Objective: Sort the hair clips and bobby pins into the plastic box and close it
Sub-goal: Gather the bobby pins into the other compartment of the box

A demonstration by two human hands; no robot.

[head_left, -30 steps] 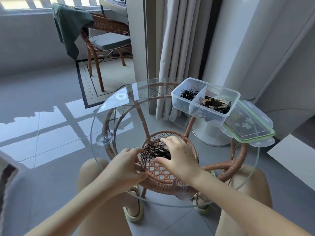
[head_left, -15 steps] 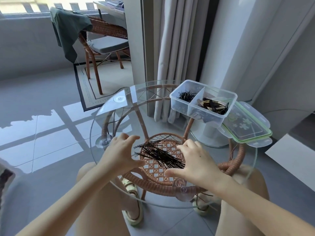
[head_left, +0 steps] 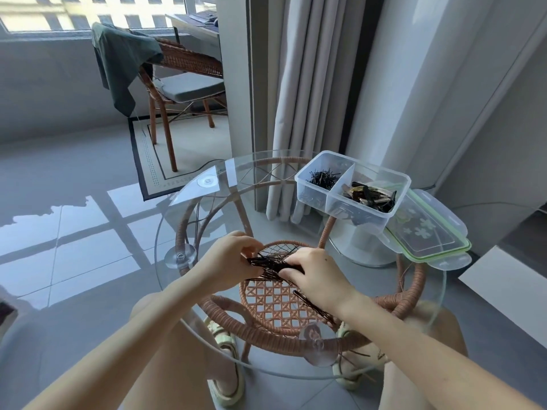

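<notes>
A bundle of black bobby pins [head_left: 268,265] lies on the round glass table [head_left: 207,208], pinched from both sides. My left hand [head_left: 229,258] grips its left end and my right hand [head_left: 318,276] covers its right end. One loose bobby pin [head_left: 305,298] lies just below my right hand. At the far right of the table stands the open clear plastic box [head_left: 352,189]. Its left compartment holds bobby pins [head_left: 324,176]; its right compartment holds dark and gold hair clips [head_left: 371,194].
The box's green-rimmed lid [head_left: 426,235] lies beside the box at the table's right edge. Below the glass is a rattan frame with a woven shelf [head_left: 272,303]. A curtain [head_left: 302,99] hangs behind; a rattan chair [head_left: 180,81] stands at the back left.
Half a second ago my hands were apart around the spread-out pins. They have now closed in and gathered the pins into a bundle between them.
</notes>
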